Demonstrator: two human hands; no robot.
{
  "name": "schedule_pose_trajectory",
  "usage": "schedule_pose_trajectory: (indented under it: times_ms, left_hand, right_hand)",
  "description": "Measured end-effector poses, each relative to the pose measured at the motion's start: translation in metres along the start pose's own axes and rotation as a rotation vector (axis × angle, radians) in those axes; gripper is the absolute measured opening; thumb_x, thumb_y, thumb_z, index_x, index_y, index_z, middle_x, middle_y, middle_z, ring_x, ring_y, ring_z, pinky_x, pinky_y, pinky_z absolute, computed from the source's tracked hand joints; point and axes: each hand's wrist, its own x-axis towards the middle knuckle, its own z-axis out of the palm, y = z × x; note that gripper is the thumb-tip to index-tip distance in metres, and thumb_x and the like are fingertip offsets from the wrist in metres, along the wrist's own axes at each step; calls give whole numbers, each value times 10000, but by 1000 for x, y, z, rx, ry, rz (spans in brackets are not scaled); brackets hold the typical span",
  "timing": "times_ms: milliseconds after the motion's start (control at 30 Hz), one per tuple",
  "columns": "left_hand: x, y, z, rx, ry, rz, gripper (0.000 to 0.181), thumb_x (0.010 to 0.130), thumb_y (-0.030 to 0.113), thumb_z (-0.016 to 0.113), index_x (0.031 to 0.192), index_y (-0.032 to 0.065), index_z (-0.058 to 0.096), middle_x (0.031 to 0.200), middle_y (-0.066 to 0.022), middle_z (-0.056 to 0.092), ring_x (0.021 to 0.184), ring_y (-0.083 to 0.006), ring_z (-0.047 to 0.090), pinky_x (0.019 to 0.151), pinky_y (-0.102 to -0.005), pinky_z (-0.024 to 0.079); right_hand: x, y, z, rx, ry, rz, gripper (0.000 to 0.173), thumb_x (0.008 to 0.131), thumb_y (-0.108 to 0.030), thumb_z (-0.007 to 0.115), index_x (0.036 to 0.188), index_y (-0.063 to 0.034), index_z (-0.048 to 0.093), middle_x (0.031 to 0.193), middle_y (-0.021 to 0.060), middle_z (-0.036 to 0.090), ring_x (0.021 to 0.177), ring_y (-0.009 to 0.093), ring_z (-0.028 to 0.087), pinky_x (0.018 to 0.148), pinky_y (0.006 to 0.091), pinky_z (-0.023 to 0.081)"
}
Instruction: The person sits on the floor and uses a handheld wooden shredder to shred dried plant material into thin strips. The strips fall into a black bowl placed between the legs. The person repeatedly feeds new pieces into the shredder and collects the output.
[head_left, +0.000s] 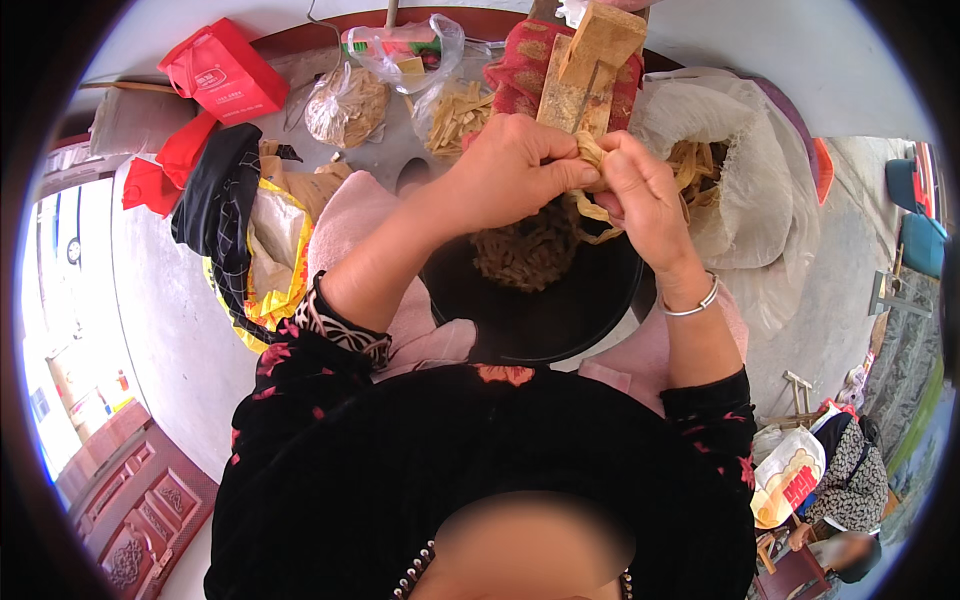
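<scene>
My left hand (525, 169) and my right hand (641, 191) meet in front of a wooden block stand (574, 97). Between them they pinch a pale tan, twisted fibrous strip (590, 154), whose looped end hangs below the fingers. Beneath is a wide black basin (540, 322) with a heap of brown, crinkled pieces (525, 251) in it. A patterned red cloth (517, 56) lies under and beside the wooden stand. What the fingertips cover of the strip is hidden.
A whitish woven sack (757, 202) with more tan strips (694, 172) stands at right. Clear bags of pale pieces (349, 109) and flat sticks (457, 116) lie beyond, a red bag (225, 71) at upper left, a yellow-edged bag (277, 262) at left. Another person (847, 480) sits at lower right.
</scene>
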Motion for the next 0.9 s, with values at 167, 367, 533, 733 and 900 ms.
schedule_pose_trajectory:
  times_ms: [167, 367, 533, 733, 900]
  left_hand:
    - [-7, 9, -24, -949, -241, -121, 269, 842, 184, 597, 628, 30, 547, 441, 11, 371, 347, -103, 372, 352, -238, 287]
    - [-15, 6, -34, -854, -258, -10, 295, 859, 228, 571, 645, 27, 549, 459, -5, 378, 362, -101, 388, 369, -221, 296]
    - [-10, 6, -35, 253, 72, 162, 255, 791, 225, 647, 906, 6, 587, 807, -113, 600, 756, -242, 601, 665, -313, 473]
    - [-16, 10, -15, 488, -298, 126, 205, 826, 223, 588, 939, 54, 561, 797, -155, 583, 782, -352, 570, 665, -405, 448]
    - [2, 0, -33, 434, -193, 176, 173, 843, 225, 561, 910, 66, 559, 716, -154, 573, 703, -347, 567, 602, -402, 440]
  right_hand:
    - [-8, -18, -17, 22, -131, -192, 235, 902, -188, 536, 852, 34, 597, 656, -24, 518, 574, 20, 420, 497, 177, 309]
    - [-15, -23, -41, -11, -107, -161, 129, 837, -80, 605, 824, 45, 635, 651, -19, 554, 572, 17, 429, 498, 173, 318]
    - [-11, -10, -23, -262, -23, -197, 142, 834, -87, 604, 775, 41, 620, 606, -25, 524, 570, 49, 459, 499, 210, 359]
    - [-12, -11, -19, -479, -101, -210, 121, 812, -85, 606, 764, 25, 601, 561, 11, 498, 538, 60, 421, 489, 235, 352]
    - [1, -20, -21, -548, 1, -252, 163, 846, -117, 563, 762, 21, 579, 556, 17, 475, 539, 67, 416, 500, 242, 363]
